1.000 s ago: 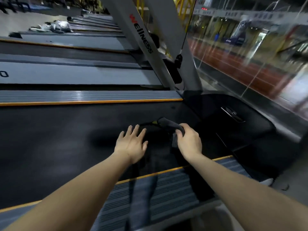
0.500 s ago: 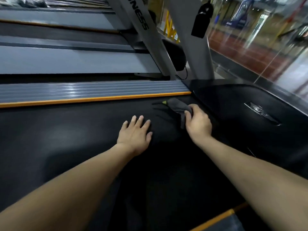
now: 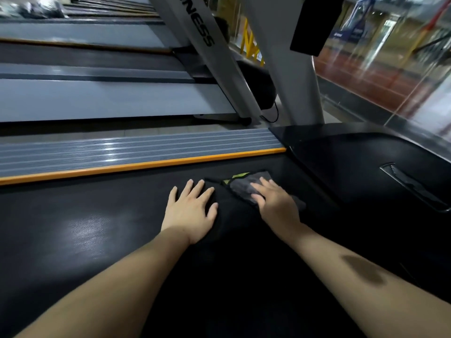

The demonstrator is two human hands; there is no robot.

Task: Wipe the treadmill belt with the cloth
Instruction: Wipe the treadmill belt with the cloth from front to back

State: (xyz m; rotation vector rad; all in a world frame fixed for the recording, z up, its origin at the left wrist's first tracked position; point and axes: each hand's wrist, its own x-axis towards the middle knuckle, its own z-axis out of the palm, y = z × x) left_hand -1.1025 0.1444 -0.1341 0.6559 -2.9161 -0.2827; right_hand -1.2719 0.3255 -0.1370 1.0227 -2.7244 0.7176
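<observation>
A black treadmill belt [image 3: 80, 230] fills the lower view. A dark grey cloth [image 3: 244, 186] with a yellow-green edge lies on the belt close to the black motor cover. My right hand [image 3: 274, 202] lies flat on the cloth, fingers spread, pressing it onto the belt. My left hand [image 3: 190, 209] rests palm-down on the bare belt just left of the cloth, fingers apart, holding nothing.
A grey ribbed side rail [image 3: 122, 152] with an orange strip borders the belt's far side. The glossy black motor cover [image 3: 366, 172] rises at right. White uprights [image 3: 280, 64] stand behind it. More treadmills lie beyond; a glass wall is at right.
My view has moved forward and closer to the belt. My right hand has gone from gripping the bunched cloth to pressing it flat, nearer the motor cover. The left hand stays flat on the belt.
</observation>
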